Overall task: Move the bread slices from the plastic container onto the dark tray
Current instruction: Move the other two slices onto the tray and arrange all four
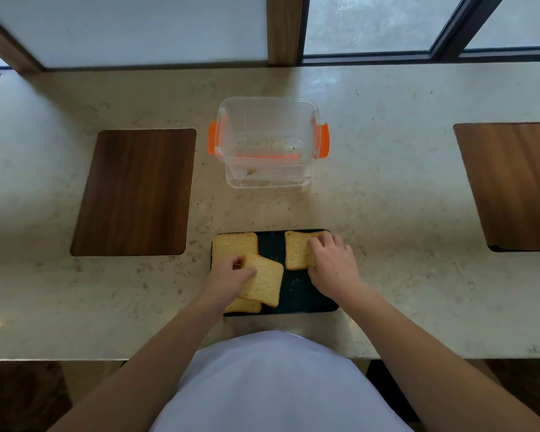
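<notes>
Four golden, porous bread slices on the dark tray (296,294) now. The left hand (231,275) pinches the tilted slice (264,283), which overlaps the nearest slice (243,306) and a far-left slice (234,244). The right hand (332,265) presses curled fingers on the right slice (296,249). Beyond, the clear plastic container (267,141), orange clips, holds only crumbs. Two wooden panels (134,191) flank it in the speckled stone counter (387,213).
</notes>
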